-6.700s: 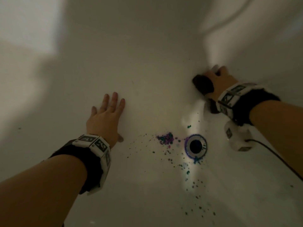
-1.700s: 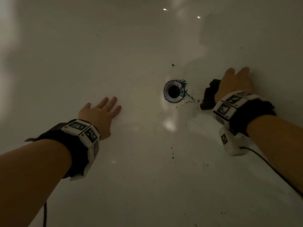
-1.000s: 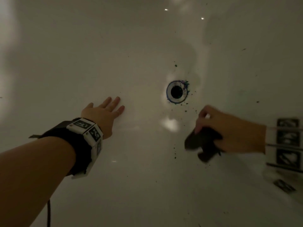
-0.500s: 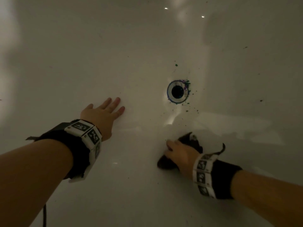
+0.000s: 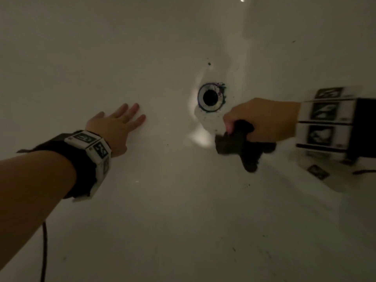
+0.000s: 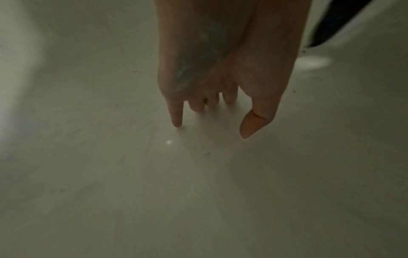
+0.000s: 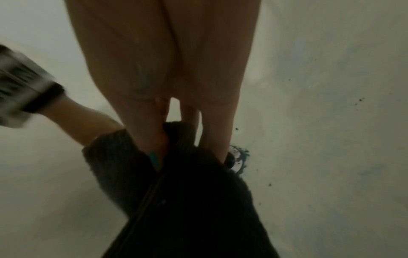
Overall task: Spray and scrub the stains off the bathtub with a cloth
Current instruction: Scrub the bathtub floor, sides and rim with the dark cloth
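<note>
One bathtub (image 5: 142,47), one drain (image 5: 210,97), one dark cloth (image 5: 238,145), two hands

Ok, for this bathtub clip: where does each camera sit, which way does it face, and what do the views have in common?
Head: worn on the head, looking down into the bathtub at the drain; shows both forearms, the left hand flat on the tub and the right hand gripping the dark cloth.
Left wrist: looks along the left hand at its fingers touching the tub floor.
Right wrist: looks along the right hand at the cloth.
Shared: head and right wrist both show the cloth, the stained drain and the left hand.
</note>
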Motion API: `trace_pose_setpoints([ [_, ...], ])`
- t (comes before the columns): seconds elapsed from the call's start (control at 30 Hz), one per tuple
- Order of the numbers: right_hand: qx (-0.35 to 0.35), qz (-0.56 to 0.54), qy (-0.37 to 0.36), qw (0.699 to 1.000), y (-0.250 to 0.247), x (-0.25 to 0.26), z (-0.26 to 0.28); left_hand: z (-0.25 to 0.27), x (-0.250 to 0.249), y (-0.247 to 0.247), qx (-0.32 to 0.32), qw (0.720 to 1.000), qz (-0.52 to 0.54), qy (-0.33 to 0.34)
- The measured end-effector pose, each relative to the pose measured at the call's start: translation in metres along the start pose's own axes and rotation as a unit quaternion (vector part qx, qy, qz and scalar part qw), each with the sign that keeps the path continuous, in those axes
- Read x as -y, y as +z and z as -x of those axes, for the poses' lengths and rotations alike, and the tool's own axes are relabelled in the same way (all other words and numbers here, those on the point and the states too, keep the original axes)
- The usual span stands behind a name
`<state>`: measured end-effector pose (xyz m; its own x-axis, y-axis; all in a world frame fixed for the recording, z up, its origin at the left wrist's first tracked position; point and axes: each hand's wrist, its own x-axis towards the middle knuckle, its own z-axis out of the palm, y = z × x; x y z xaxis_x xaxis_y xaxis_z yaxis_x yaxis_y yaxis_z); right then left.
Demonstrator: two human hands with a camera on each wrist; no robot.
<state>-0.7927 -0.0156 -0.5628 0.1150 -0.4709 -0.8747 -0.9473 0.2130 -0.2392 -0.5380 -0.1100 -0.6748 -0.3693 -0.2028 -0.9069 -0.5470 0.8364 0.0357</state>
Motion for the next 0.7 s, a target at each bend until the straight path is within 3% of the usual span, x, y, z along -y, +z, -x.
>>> trace_pose_setpoints([
  [0.13, 0.137, -0.014, -0.037, 0.99, 0.001, 0.016, 0.059, 0.01, -0.007, -0.026, 0.051, 0.998, -0.024, -0.007],
  [0.2, 0.161, -0.029, -0.051, 0.985, 0.007, 0.019, 0.079, 0.027, -0.021, -0.042, 0.087, 0.996, 0.003, -0.003],
  [0.3, 0.186, -0.047, -0.048, 0.98, 0.007, 0.021, 0.112, 0.077, -0.046, -0.061, 0.148, 0.987, 0.022, 0.062],
  [0.5, 0.289, -0.039, -0.034, 0.956, 0.018, 0.026, 0.165, 0.158, -0.065, -0.052, 0.31, 0.941, -0.005, 0.135],
  [0.63, 0.352, -0.085, -0.05, 0.931, 0.045, 0.034, 0.189, 0.177, -0.072, -0.031, 0.336, 0.93, -0.031, 0.146],
  [0.7, 0.341, -0.107, -0.051, 0.933, 0.058, 0.035, 0.192, 0.176, -0.071, -0.027, 0.336, 0.932, -0.019, 0.135],
])
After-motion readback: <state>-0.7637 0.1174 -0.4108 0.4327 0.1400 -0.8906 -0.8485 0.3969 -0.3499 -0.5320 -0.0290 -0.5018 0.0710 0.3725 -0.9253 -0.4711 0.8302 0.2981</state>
